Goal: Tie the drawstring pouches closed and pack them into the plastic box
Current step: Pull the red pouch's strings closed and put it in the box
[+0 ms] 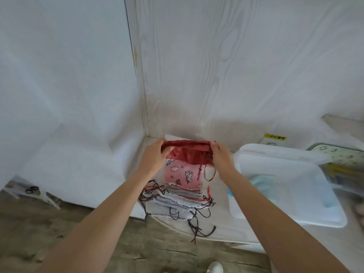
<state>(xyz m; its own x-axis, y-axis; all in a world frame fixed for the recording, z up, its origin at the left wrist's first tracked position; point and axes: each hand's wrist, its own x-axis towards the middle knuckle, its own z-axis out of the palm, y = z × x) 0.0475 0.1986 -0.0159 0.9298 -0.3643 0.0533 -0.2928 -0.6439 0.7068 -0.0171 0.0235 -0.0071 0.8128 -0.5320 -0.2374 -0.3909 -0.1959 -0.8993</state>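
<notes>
Left hand [152, 157]: I see it pinching the left top edge of the red pouch [187, 152].
Right hand [221, 155]: pinching the right edge.
Red pouch: held above my pouch stack [181, 188].
Plastic box [285, 186]: just right, open.

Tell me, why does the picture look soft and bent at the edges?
Head view: a wide-angle lens bows the wall seam and stretches the forearms; light is soft and even, with faint shadows; the plastic box is washed out and smeared; the red pouch between the left hand and right hand is slightly blurred.
</notes>
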